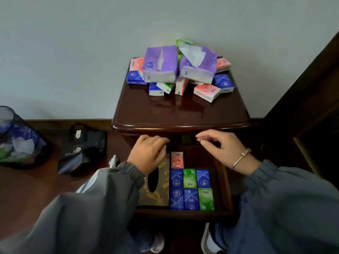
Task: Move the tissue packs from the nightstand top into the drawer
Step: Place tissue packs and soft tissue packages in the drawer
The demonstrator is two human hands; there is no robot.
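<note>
A heap of tissue packs lies at the back of the dark wooden nightstand top (179, 112): two large purple packs (161, 64), with small blue, pink (207, 92) and green ones around them. Below, the drawer (225, 182) stands pulled out. Inside it, several small blue and green packs (190, 189) lie in neat rows, a pink pack (177, 159) behind them, and a gold-patterned tissue box (159, 193) on the left. My left hand (149, 153) hovers over the drawer's back left with loosely curled fingers, holding nothing. My right hand (222, 147) hovers over the back right, relaxed and empty.
A white wall rises behind the nightstand. On the floor to the left sit a dark shopping bag (82, 149) and a mesh bin (16, 138) holding paper waste. Dark wooden furniture (311, 107) stands close on the right. My shoes show below the drawer.
</note>
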